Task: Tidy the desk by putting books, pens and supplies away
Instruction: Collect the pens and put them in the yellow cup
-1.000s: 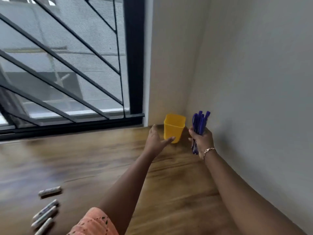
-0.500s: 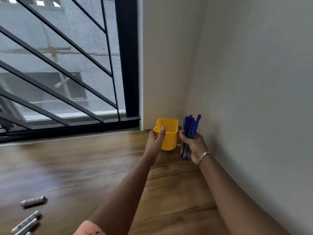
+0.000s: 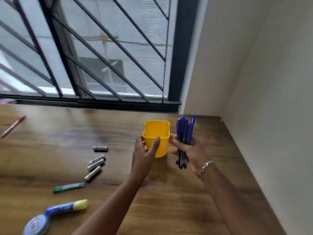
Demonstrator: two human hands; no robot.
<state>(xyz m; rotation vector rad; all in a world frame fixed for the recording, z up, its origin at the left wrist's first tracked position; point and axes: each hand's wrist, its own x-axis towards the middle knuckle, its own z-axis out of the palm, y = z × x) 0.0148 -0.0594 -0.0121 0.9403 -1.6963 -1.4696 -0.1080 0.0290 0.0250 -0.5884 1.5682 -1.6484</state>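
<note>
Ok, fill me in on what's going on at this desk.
A person is tidying a wooden desk. Their left hand grips a yellow cup by its side, and the right hand holds a bunch of blue pens upright just beside it, not yet inside. Several grey markers and a green marker lie loose on the desk to the left.
</note>
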